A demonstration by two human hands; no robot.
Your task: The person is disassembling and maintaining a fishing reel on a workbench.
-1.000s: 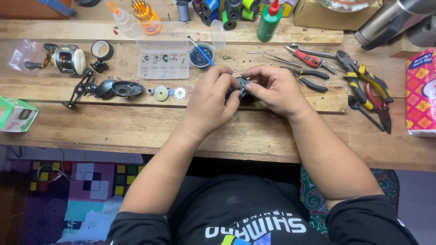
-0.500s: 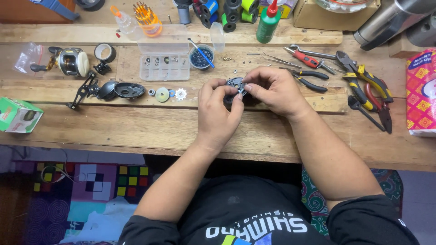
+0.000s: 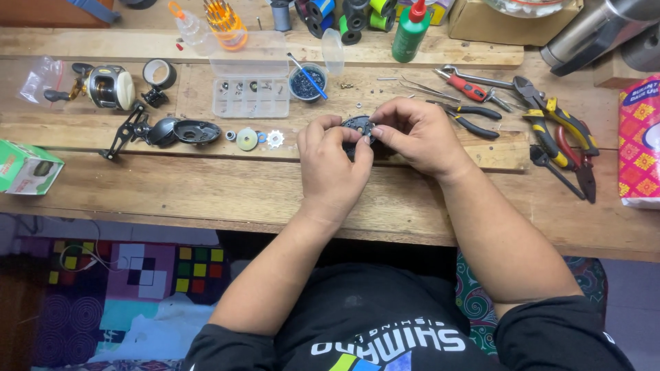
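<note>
Your left hand (image 3: pixel 331 165) has its fingers curled in close, thumb and fingertips pinching the near edge of the small dark round reel part (image 3: pixel 357 126). Your right hand (image 3: pixel 419 134) meets it from the other side, fingers bent tight, fingertips pressed to the part's top and right rim. Both hands grip it together, just above the wooden workbench (image 3: pixel 206 192), near the middle of the bench.

Out to your left, a row of loose bits lies on the plank: a white toothed gear (image 3: pixel 275 139), a pale round washer (image 3: pixel 247 139), then a black side cover with a crank handle (image 3: pixel 165 130). Behind them sits a clear compartment box (image 3: pixel 251 96) with small parts, and just beside it a little cup with a blue brush (image 3: pixel 304 81). Far left, a whole baitcasting reel (image 3: pixel 110 86) and a green carton (image 3: pixel 26 167) at the edge.

To your right, pliers with red handles (image 3: pixel 471 89), black-handled pliers (image 3: pixel 474 118) and yellow-handled cutters (image 3: pixel 560 120) lie spread out. A green bottle (image 3: pixel 410 33) stands at the back.

Your fingers cover most of the part, so its detail is hard to make out. The back of the bench is cut off at the top.
</note>
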